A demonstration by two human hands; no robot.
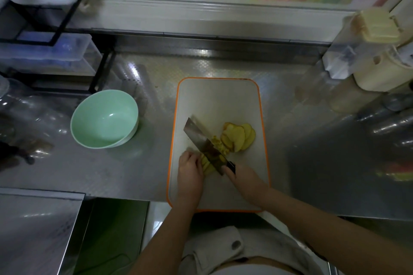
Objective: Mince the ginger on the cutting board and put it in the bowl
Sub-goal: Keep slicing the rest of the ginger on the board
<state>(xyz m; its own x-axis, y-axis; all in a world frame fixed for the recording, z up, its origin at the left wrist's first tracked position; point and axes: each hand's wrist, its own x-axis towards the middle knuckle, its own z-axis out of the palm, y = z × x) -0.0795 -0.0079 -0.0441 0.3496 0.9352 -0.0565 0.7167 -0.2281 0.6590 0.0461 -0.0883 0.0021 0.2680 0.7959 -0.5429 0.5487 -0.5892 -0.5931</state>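
A white cutting board [219, 100] with an orange rim lies on the steel counter. Fanned ginger slices [239, 137] rest on its right side, with a small pile of cut ginger bits [218, 142] beside the blade. My right hand [243, 179] grips the dark handle of a cleaver [204, 144], whose blade runs diagonally up to the left across the ginger. My left hand [190, 171], fingers curled, holds down a stack of ginger pieces [206, 166] right against the blade. A pale green bowl [104, 118] sits empty to the left of the board.
A black wire rack [55, 35] with clear plastic boxes stands at the back left. Cream-lidded containers [375, 51] crowd the back right corner. Clear bottles [393, 123] lie at the right edge. Bare steel counter [156, 163] lies between bowl and board.
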